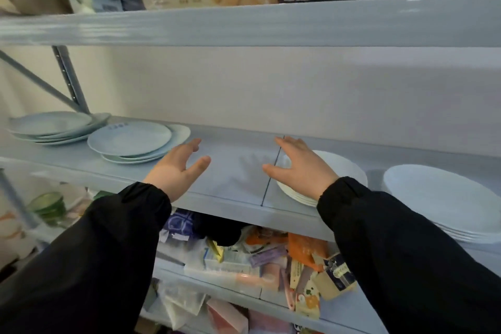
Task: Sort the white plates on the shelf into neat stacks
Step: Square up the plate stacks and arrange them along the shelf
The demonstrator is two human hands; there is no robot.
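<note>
A: Where do the grips stand?
B: Both apart and holding nothing; the right hand (301, 168) has its fingers spread, low over the left edge of a tidy plate stack (348, 168); whether it touches, I cannot tell.
A: And the left hand (177, 168)?
B: Open too, over bare shelf (233, 171); the loose pile (130, 141) lies just to its left and slightly farther, a second fanned pile (48, 125) beyond at far left; so the left hand is the nearer for those, I judge.
</note>
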